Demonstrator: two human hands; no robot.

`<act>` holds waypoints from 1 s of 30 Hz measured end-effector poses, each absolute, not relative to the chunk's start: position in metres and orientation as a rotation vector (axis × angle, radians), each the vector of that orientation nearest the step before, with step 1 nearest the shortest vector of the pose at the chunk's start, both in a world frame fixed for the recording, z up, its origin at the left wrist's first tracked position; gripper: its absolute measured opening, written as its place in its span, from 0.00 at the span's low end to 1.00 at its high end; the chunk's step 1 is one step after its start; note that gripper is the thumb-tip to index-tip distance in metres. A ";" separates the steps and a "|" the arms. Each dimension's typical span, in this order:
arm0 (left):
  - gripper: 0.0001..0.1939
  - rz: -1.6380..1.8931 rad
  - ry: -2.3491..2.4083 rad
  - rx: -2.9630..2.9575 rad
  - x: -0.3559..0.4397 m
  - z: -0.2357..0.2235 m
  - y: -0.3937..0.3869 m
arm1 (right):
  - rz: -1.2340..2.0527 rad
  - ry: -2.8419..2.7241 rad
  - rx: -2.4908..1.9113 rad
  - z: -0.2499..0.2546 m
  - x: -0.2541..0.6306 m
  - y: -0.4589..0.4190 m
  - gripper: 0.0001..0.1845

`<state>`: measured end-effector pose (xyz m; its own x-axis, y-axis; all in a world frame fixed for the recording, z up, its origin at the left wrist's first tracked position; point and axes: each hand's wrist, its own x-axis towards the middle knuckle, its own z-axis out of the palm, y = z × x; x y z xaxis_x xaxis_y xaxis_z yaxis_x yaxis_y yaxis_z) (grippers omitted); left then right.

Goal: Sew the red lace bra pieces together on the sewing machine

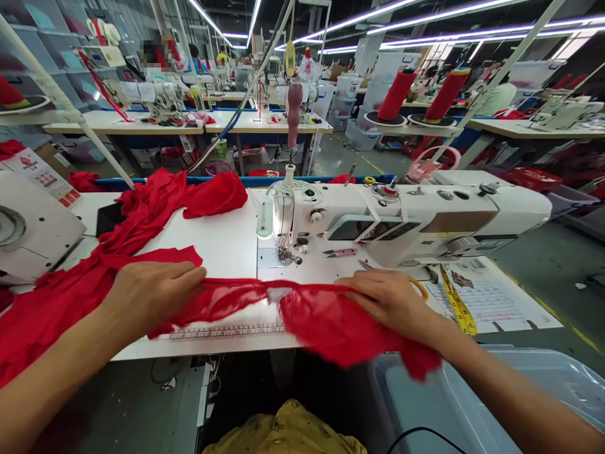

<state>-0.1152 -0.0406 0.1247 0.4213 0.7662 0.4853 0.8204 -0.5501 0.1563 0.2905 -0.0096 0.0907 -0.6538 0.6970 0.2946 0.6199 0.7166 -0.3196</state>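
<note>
A red lace-like garment piece (326,321) is stretched between my two hands, in front of a white sewing machine (425,214). My left hand (151,290) is closed on its left end. My right hand (392,299) grips the other end, and loose fabric hangs below it, blurred by motion. A small pale tag-like patch (278,294) shows near the middle of the taut upper edge. The needle area (284,252) lies just beyond the stretched cloth. A long heap of red fabric (142,214) spreads over the table behind and left of my left hand.
Thread snips (339,253) lie on the machine bed. A yellow tape measure (457,302) and a printed paper (501,296) are at the right. A clear plastic bin (543,372) stands below. A ruler strip (222,332) runs along the table's front edge. Another machine (33,221) stands left.
</note>
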 end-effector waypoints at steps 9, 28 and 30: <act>0.20 -0.466 -1.094 -2.422 -0.096 0.027 -0.082 | -0.180 -2.613 -0.959 0.038 0.290 -0.037 0.14; 0.32 -0.588 -1.639 -2.663 -0.018 -0.018 -0.037 | 0.474 -2.492 -1.050 -0.001 0.237 0.000 0.30; 0.32 -0.629 -1.649 -2.669 -0.016 -0.013 -0.036 | 0.490 -2.475 -1.048 0.004 0.236 0.001 0.29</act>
